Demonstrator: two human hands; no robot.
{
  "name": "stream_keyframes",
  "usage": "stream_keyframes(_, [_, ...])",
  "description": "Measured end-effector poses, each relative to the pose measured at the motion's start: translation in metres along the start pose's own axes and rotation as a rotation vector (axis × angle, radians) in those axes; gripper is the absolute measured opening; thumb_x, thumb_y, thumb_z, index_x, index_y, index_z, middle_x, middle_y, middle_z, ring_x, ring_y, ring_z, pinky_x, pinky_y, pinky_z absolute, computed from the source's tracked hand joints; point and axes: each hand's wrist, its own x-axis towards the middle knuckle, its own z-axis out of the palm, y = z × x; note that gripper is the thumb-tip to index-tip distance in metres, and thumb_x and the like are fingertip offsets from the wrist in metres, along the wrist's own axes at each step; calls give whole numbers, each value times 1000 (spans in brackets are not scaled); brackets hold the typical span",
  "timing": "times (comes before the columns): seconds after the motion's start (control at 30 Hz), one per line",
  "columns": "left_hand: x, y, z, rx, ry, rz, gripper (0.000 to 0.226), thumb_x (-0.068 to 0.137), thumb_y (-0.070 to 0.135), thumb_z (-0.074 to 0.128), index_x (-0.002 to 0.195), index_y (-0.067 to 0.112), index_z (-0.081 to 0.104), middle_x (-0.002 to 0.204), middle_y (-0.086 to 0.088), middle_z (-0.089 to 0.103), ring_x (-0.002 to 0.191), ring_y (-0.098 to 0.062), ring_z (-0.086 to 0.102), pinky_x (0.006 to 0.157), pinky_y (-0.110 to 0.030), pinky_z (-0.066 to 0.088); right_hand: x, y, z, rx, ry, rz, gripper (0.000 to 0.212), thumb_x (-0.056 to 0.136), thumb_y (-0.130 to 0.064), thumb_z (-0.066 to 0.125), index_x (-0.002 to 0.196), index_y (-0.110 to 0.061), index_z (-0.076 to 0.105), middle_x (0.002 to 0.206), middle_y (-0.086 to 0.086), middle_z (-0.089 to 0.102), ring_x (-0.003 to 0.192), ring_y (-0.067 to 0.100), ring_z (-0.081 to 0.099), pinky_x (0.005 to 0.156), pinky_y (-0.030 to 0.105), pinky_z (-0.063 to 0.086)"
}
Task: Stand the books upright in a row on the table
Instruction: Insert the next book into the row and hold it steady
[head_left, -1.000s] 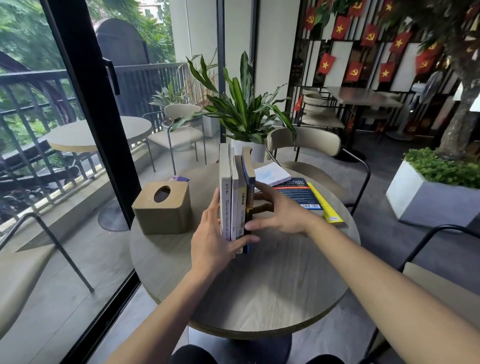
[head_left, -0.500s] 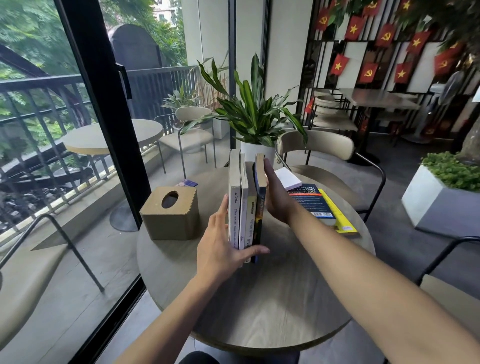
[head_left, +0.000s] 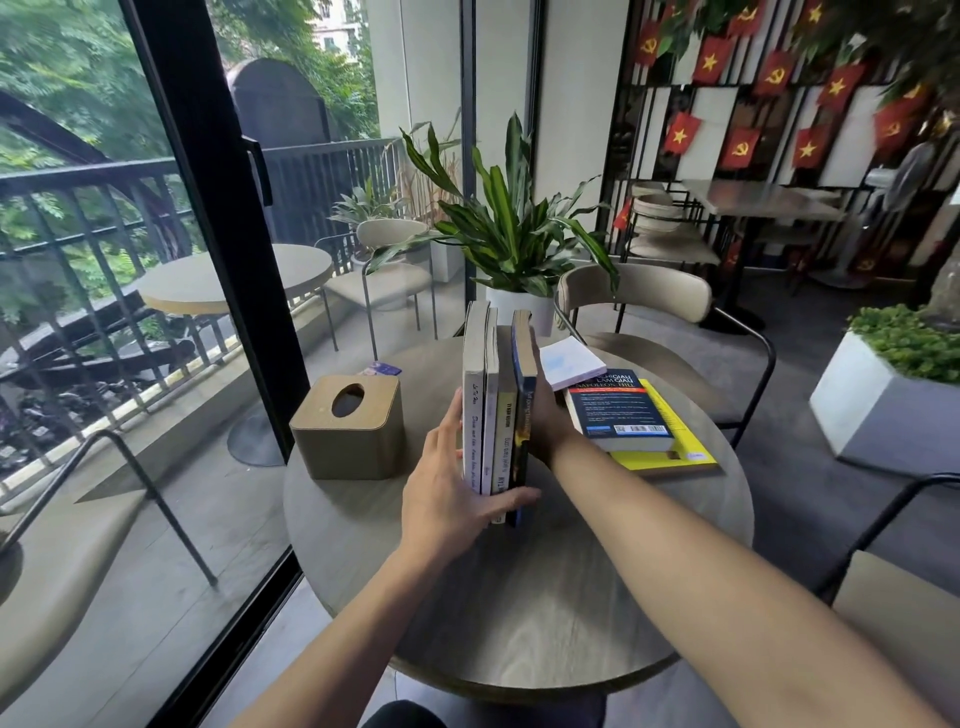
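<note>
Four paperbacks stand upright in a row (head_left: 496, 415) near the middle of the round table (head_left: 519, 597), spines toward me: two pale ones on the left, a yellow-spined one, then a dark blue one (head_left: 523, 410) whose top tilts a little away from its neighbour. My left hand (head_left: 449, 493) lies flat and open against the outer pale cover, thumb across the foot of the spines. My right hand (head_left: 543, 415) presses the far side of the blue book, fingers hidden behind it, so I cannot tell how they are curled.

To do this step well, I judge I should squeeze evenly from both sides, close the gap at the top of the blue book and square the bottom edges on the wood before letting go; thin softcovers may slump once the pressure is off.

Lying flat to the right are a small white book (head_left: 571, 361), a thick navy book (head_left: 621, 415) with a barcode, and a yellow book (head_left: 670, 452) beneath it, all yet to be stood up. The covers look matte, the tabletop a grey wood grain. A rounded wooden tissue box (head_left: 348, 431) sits to the left.
</note>
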Motion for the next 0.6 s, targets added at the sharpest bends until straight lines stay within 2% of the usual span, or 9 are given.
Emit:
stream_keyframes(0.03, [-1, 1, 1, 12, 4, 4, 127, 51, 75, 79, 154, 33, 19, 141, 9, 48, 121, -7, 52, 97, -39, 51, 1, 1, -1, -21, 26, -14, 36, 106, -39, 24, 109, -24, 56, 93, -11, 55, 102, 14, 59, 102, 35, 42])
stream_keyframes(0.13, [-4, 4, 4, 23, 32, -6, 121, 54, 70, 73, 155, 31, 18, 140, 9, 49, 119, -11, 54, 93, -36, 52, -1, -2, -2, -155, 57, -68, 43, 104, -49, 24, 89, -30, 60, 92, -7, 63, 93, 10, 59, 96, 35, 43])
stream_keyframes(0.2, [-5, 3, 5, 27, 34, -9, 121, 55, 72, 71, 155, 31, 17, 142, 8, 49, 119, -12, 55, 92, -36, 52, 4, -1, -6, -337, 82, -90, 50, 101, -56, 20, 85, -33, 61, 98, 0, 69, 98, 17, 62, 95, 38, 44])
stream_keyframes(0.3, [-5, 0, 5, 35, 29, -2, 121, 57, 74, 70, 155, 31, 15, 143, 7, 48, 120, -13, 54, 93, -37, 52, 13, 4, -20, -666, 164, -165, 65, 97, -64, 14, 100, -25, 66, 106, 10, 70, 101, 25, 63, 91, 41, 48])
stream_keyframes(0.37, [-5, -1, 6, 43, 33, 6, 120, 58, 76, 69, 155, 31, 16, 144, 7, 47, 120, -14, 55, 93, -38, 53, 18, 4, -33, -893, 202, -244, 58, 98, -61, 24, 118, -20, 60, 116, 10, 68, 106, 29, 61, 89, 45, 50])
stream_keyframes(0.43, [-5, -2, 7, 51, 33, 9, 120, 58, 77, 68, 155, 31, 16, 145, 7, 46, 121, -14, 54, 93, -40, 54, 22, 1, -48, -1170, 214, -315, 56, 96, -55, 40, 135, -17, 50, 131, 12, 61, 118, 34, 55, 95, 46, 46])
stream_keyframes(0.5, [-6, -4, 9, 54, 34, 4, 120, 58, 78, 67, 155, 31, 16, 146, 8, 46, 122, -14, 54, 91, -40, 54, 26, -3, -62, -1435, 205, -387, 65, 91, -56, 49, 142, -16, 43, 138, 11, 56, 124, 33, 50, 98, 45, 41])
stream_keyframes(0.6, [-6, -5, 11, 61, 49, 1, 120, 57, 79, 65, 155, 30, 18, 144, 8, 47, 121, -15, 54, 89, -40, 55, 32, -9, -77, -1667, 169, -449, 70, 87, -60, 50, 143, -20, 40, 139, 10, 53, 126, 31, 47, 98, 44, 38])
